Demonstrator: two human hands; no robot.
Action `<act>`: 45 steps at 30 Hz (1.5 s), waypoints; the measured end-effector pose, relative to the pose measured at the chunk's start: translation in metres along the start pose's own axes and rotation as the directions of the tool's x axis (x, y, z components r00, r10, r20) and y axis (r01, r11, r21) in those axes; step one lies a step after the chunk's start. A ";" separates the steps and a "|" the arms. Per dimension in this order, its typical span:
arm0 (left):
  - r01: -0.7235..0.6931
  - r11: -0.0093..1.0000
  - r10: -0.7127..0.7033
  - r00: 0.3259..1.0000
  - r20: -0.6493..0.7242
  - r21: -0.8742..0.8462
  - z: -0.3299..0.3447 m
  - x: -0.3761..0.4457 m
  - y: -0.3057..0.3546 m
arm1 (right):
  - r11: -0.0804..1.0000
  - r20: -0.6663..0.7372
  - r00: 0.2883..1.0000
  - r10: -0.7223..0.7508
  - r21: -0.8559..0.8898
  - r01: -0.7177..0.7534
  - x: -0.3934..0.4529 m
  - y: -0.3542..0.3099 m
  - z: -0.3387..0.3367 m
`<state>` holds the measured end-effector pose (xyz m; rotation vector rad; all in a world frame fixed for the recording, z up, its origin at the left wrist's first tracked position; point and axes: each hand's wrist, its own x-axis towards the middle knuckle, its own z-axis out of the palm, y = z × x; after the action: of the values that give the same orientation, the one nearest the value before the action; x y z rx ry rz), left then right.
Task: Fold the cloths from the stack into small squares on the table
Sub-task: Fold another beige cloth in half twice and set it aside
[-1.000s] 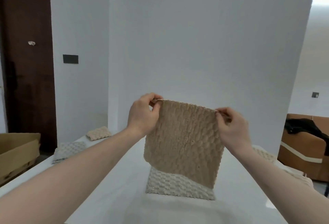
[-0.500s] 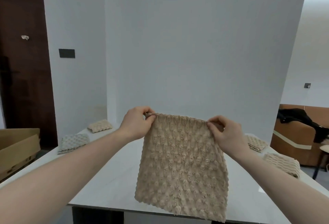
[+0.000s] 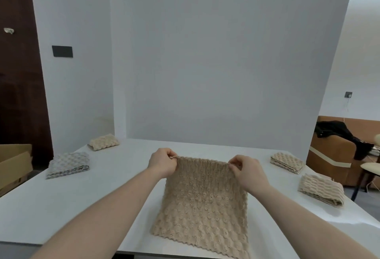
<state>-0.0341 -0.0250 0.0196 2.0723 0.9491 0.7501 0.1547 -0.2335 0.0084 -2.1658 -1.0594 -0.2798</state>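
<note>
A beige bubble-textured cloth [image 3: 202, 205] hangs from both my hands over the white table [image 3: 86, 201]. My left hand [image 3: 163, 164] pinches its top left corner and my right hand [image 3: 245, 171] pinches its top right corner. The cloth slopes down towards me, its lower part lying on the table and its bottom edge reaching past the near table edge. Folded cloths lie around: a grey one [image 3: 68, 164] and a beige one [image 3: 104, 142] at the left, two beige ones [image 3: 286, 162] [image 3: 320, 189] at the right.
A white wall panel [image 3: 216, 63] stands right behind the table. A cardboard box [image 3: 13, 164] sits at the far left by a dark door. At the right are a brown sofa [image 3: 333, 156] with a black garment and a chair [image 3: 370, 173].
Both hands have lowered the cloth from chest height down towards the table, and its lower part now rests on the surface. The view has tilted down, showing more of the table.
</note>
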 end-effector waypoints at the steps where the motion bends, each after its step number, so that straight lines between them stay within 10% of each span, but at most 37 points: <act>1: -0.002 1.000 0.002 1.000 0.000 0.001 0.004 0.002 -0.002 | 1.000 0.006 1.000 0.006 -0.003 -0.006 0.001 0.003 0.002; 37: -0.279 0.858 0.133 0.932 0.337 0.431 -0.002 -0.110 -0.103 | 0.978 0.397 0.907 -0.137 -0.094 0.189 -0.152 0.022 0.029; 45: -0.420 0.828 0.291 0.888 0.355 0.371 0.025 -0.112 -0.063 | 0.997 0.159 0.986 0.057 -0.062 -0.048 -0.139 0.034 0.025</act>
<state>-0.1019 -0.0951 -0.0677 2.7244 0.6018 0.4160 0.0881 -0.3154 -0.0918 -2.2956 -1.0927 -0.1137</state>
